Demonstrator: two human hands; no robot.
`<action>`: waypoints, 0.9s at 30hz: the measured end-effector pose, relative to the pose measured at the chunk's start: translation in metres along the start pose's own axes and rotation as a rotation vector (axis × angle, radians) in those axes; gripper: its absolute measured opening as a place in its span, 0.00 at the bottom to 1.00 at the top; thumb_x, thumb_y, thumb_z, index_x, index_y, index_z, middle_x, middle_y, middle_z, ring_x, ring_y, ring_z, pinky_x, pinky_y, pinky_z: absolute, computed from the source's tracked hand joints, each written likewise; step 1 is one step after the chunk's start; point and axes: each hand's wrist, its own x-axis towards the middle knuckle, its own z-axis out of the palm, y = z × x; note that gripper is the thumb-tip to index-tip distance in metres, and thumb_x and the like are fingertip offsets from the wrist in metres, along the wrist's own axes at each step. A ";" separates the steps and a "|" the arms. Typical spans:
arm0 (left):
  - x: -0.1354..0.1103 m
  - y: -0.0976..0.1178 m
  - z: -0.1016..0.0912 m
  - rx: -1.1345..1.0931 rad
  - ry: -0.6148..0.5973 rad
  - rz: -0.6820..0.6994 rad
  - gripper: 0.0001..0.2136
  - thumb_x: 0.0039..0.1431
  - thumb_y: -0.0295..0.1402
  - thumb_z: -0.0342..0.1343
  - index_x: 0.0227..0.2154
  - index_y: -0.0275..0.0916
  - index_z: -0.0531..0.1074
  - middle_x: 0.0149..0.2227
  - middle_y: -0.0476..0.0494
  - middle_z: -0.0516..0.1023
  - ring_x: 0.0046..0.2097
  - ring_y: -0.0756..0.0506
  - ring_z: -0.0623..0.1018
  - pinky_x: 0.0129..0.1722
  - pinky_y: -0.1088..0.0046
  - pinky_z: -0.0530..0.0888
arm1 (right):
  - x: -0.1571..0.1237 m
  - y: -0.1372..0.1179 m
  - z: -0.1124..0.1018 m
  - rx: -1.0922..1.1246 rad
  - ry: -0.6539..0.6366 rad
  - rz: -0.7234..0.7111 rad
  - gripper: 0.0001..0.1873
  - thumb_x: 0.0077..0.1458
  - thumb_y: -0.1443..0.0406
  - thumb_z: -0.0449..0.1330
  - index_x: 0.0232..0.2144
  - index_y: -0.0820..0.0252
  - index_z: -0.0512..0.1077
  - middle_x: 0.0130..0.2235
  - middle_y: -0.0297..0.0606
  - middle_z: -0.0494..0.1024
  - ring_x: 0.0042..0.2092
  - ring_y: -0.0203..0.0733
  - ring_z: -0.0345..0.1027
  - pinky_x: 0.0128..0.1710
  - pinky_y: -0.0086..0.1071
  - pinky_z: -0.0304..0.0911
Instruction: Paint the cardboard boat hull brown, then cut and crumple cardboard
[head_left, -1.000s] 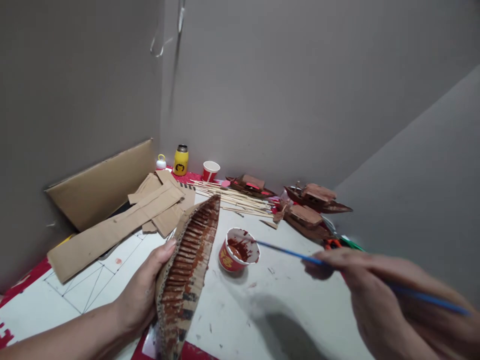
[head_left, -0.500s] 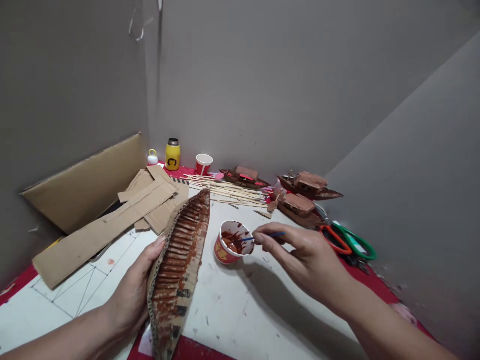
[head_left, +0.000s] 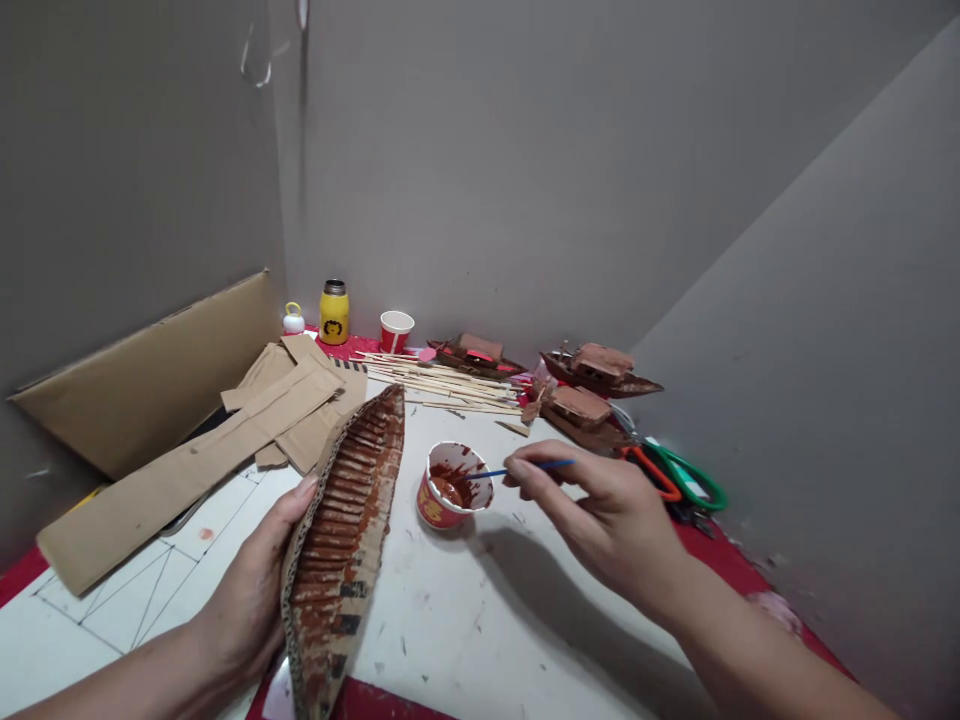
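A cardboard boat hull [head_left: 345, 540], its ribbed inside partly coated in brown paint, is gripped along its left edge by my left hand [head_left: 251, 590]. The thumb lies over the rim; the other fingers are hidden behind the hull. My right hand [head_left: 600, 510] pinches a thin blue paintbrush [head_left: 495, 473]. The brush's far end dips into a red and white paper cup [head_left: 442, 510] with brown paint inside, so its bristles are hidden. Paint is smeared on the cup's inner wall. The cup stands on a white sheet [head_left: 450, 610] just right of the hull.
Cardboard strips [head_left: 217, 450] and a large cardboard panel [head_left: 150, 380] lie left. Behind are a yellow bottle [head_left: 334, 315], another paper cup [head_left: 395, 332] and wooden sticks [head_left: 442, 380]. Brown model boats [head_left: 600, 370] and green-handled scissors [head_left: 697, 475] are at right.
The whole view has shifted slightly, moving things left in the picture. My right hand still pinches the brush in the cup, with more of the brush showing. The left hand keeps its hold.
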 end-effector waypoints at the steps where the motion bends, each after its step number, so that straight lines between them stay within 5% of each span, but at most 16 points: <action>1: 0.000 0.000 0.000 -0.005 0.004 0.001 0.07 0.52 0.38 0.67 0.31 0.41 0.82 0.34 0.50 0.86 0.46 0.40 0.83 0.48 0.69 0.79 | 0.002 0.002 0.005 -0.003 -0.018 -0.019 0.10 0.65 0.67 0.57 0.31 0.59 0.74 0.24 0.32 0.78 0.23 0.33 0.70 0.22 0.25 0.63; 5: -0.001 -0.002 0.003 -0.023 0.027 0.004 0.07 0.54 0.37 0.65 0.33 0.40 0.82 0.35 0.49 0.86 0.45 0.40 0.84 0.47 0.68 0.80 | 0.006 0.005 0.013 -0.001 0.001 -0.040 0.09 0.65 0.67 0.57 0.32 0.59 0.75 0.27 0.33 0.80 0.25 0.34 0.73 0.24 0.26 0.65; 13: -0.002 -0.001 0.001 -0.025 0.013 -0.017 0.08 0.52 0.37 0.66 0.33 0.40 0.82 0.34 0.49 0.86 0.43 0.42 0.84 0.40 0.74 0.81 | -0.012 -0.001 -0.016 0.000 0.119 0.036 0.06 0.63 0.67 0.60 0.33 0.55 0.75 0.29 0.31 0.81 0.26 0.32 0.74 0.27 0.24 0.69; 22: -0.011 0.002 0.011 0.022 0.018 -0.091 0.12 0.63 0.37 0.55 0.40 0.36 0.80 0.33 0.42 0.85 0.33 0.41 0.84 0.35 0.66 0.81 | -0.029 -0.033 -0.028 0.164 0.445 0.446 0.04 0.57 0.58 0.67 0.33 0.49 0.80 0.27 0.30 0.79 0.27 0.35 0.74 0.30 0.24 0.74; 27: -0.013 0.004 0.014 -0.037 -0.014 -0.074 0.12 0.63 0.36 0.56 0.41 0.37 0.81 0.38 0.42 0.86 0.40 0.41 0.84 0.47 0.65 0.79 | -0.024 -0.047 -0.029 0.269 0.426 0.259 0.05 0.58 0.57 0.66 0.35 0.50 0.80 0.29 0.34 0.80 0.28 0.39 0.75 0.27 0.27 0.76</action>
